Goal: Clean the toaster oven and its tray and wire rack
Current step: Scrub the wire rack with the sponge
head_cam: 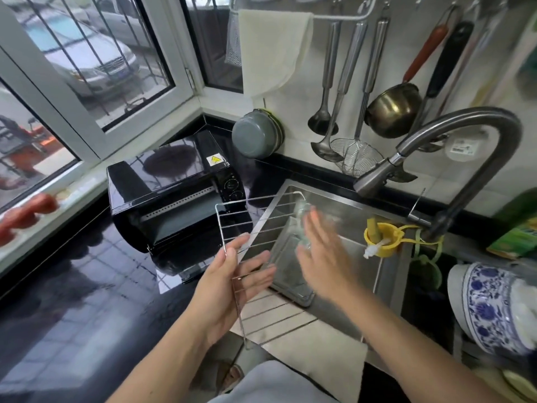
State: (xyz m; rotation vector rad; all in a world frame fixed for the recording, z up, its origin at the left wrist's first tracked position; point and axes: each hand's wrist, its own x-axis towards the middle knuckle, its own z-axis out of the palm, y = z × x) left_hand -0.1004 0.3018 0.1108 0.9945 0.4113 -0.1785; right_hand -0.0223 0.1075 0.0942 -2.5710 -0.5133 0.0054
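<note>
The wire rack is in your left hand, held out over the near left corner of the sink, tilted so its far edge rises toward the toaster oven and its near edge hangs past the surface's front edge. That slant looks deliberate: it keeps the bars over the basin, so whatever comes off them should fall into the sink and not onto the black surface. Your left fingers are closed around the rack's left side rail, thumb on top and the others curled beneath the bars, a firm pinch on the frame only.

Your right hand is blurred with motion above the middle of the rack. Its fingers are spread and nearly flat, not clenched; something pale and translucent shows at the fingertips (a scrubber or cloth, perhaps, though I cannot tell), and whether you actually grip it is not clear.

The tray lies in the sink under the rack, at the basin's left side. The toaster oven sits on the surface at the back left, just beside the sink's left rim, its door dropped open toward you. The faucet arches over the sink's far right corner with no water visible, so I judge you are at the rubbing stage of the rack, with rinsing yet to come.
</note>
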